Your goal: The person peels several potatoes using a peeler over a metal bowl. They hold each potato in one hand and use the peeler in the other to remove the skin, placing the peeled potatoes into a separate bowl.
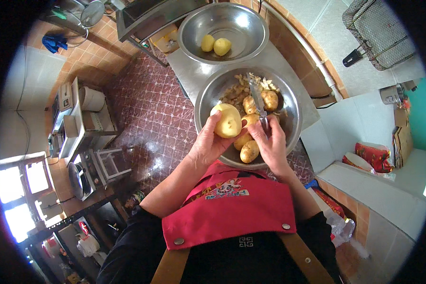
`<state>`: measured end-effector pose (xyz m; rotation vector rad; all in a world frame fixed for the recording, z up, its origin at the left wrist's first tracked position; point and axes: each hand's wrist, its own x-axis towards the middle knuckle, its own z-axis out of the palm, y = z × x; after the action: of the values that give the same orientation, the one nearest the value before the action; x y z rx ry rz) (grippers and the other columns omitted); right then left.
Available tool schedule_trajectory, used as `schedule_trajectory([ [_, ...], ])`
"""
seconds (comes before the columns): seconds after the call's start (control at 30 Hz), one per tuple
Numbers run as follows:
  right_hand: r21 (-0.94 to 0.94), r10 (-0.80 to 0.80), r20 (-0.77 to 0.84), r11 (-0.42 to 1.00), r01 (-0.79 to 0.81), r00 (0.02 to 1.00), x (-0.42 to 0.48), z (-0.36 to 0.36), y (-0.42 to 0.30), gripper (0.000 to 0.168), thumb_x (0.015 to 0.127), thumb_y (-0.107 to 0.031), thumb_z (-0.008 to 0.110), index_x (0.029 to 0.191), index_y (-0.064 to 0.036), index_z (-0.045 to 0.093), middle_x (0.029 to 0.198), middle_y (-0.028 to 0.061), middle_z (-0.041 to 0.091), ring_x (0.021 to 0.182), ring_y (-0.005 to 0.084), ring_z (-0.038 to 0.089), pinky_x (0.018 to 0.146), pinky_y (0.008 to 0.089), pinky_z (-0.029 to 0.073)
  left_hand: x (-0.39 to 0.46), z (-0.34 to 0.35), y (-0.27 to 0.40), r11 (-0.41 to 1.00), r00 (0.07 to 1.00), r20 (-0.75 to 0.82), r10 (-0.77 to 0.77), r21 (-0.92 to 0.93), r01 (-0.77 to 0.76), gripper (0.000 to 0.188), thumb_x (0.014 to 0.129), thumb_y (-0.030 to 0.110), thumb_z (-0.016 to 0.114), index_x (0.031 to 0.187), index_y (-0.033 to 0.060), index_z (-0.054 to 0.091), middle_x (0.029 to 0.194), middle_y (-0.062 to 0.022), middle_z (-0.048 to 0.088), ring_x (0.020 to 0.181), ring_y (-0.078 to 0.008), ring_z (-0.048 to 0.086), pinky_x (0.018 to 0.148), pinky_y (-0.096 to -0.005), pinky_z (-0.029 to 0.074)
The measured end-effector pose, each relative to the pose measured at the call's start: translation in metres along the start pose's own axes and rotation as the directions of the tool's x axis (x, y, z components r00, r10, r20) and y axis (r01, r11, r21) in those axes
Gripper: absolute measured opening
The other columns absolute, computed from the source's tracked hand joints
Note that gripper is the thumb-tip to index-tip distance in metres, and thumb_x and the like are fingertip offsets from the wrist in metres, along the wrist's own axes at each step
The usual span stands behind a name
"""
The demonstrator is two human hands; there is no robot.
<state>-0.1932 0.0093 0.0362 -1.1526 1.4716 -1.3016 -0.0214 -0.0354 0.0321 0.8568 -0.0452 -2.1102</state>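
Note:
My left hand (209,142) grips a large peeled potato (228,120) above the near metal bowl (202,103). In my right hand (272,143) is a knife or peeler (257,97), whose metal blade points away from me; its exact type cannot be told. Below, the bowl holds several unpeeled potatoes (249,151) and a heap of peelings (236,90) along its far side. Two peeled potatoes (222,47) lie in the far metal bowl (259,35). My fingers partly cover the tool's handle and some potatoes.
Both bowls rest on a metal table (188,72) against a tiled wall with a white pipe (310,53). A wire basket (387,39) hangs at the upper right. A stool (113,165) stands to the left, and red packages (372,156) lie on a ledge at right.

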Motion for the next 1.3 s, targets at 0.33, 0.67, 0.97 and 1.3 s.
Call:
schedule_trajectory([
  [0.33, -0.241, -0.016, -0.284, 0.969, -0.055, 0.959, 0.034, 0.009, 0.03, 0.012, 0.092, -0.009, 0.061, 0.096, -0.001, 0.053, 0.077, 0.0104, 0.062, 0.065, 0.0174, 0.058, 0.062, 0.0329, 0.047, 0.012, 0.004, 0.023, 0.946, 0.999, 0.029, 0.014, 0.323, -0.023, 0.041, 0.099, 0.026, 0.054, 0.132, 0.0078, 0.038, 0.128, -0.0147, 0.052, 0.116, -0.0316, 0.058, 0.094, -0.0471, 0.053],
  [0.67, -0.064, -0.023, -0.024, 0.998, 0.021, 0.999, 0.065, 0.049, 0.016, 0.028, 0.084, -0.024, 0.074, 0.096, 0.0, 0.066, 0.072, 0.0039, 0.061, 0.062, 0.0103, 0.049, 0.059, 0.0284, 0.043, 0.042, -0.022, 0.052, 0.187, 0.86, 0.504, 0.074, 0.84, -0.509, 0.064, 0.086, 0.016, 0.071, 0.134, 0.0037, 0.032, 0.121, -0.0134, 0.049, 0.111, -0.0205, 0.051, 0.095, -0.0352, 0.047],
  [0.97, -0.023, 0.322, -0.467, 0.926, -0.376, 0.823, 0.031, 0.041, 0.059, 0.017, 0.088, -0.015, 0.069, 0.082, -0.001, 0.061, 0.068, -0.0024, 0.054, 0.063, 0.0067, 0.046, 0.058, 0.0271, 0.039, 0.153, -0.008, 0.141, -0.164, 0.655, 0.711, 0.256, 0.7, -0.696, 0.066, 0.079, 0.014, 0.076, 0.13, 0.0048, 0.034, 0.109, -0.02, 0.053, 0.101, -0.0343, 0.059, 0.085, -0.0418, 0.05],
  [1.3, 0.185, 0.377, -0.665, 0.919, -0.347, 0.645, -0.047, 0.034, 0.028, 0.017, 0.093, -0.015, 0.066, 0.084, -0.002, 0.059, 0.073, -0.0047, 0.053, 0.07, 0.0034, 0.045, 0.062, 0.0222, 0.039, 0.334, -0.023, 0.22, -0.866, 0.896, 0.41, -0.17, 0.372, -0.334, 0.06, 0.078, 0.028, 0.074, 0.132, 0.0289, 0.049, 0.126, -0.0179, 0.052, 0.113, -0.0414, 0.055, 0.097, -0.0485, 0.045],
])
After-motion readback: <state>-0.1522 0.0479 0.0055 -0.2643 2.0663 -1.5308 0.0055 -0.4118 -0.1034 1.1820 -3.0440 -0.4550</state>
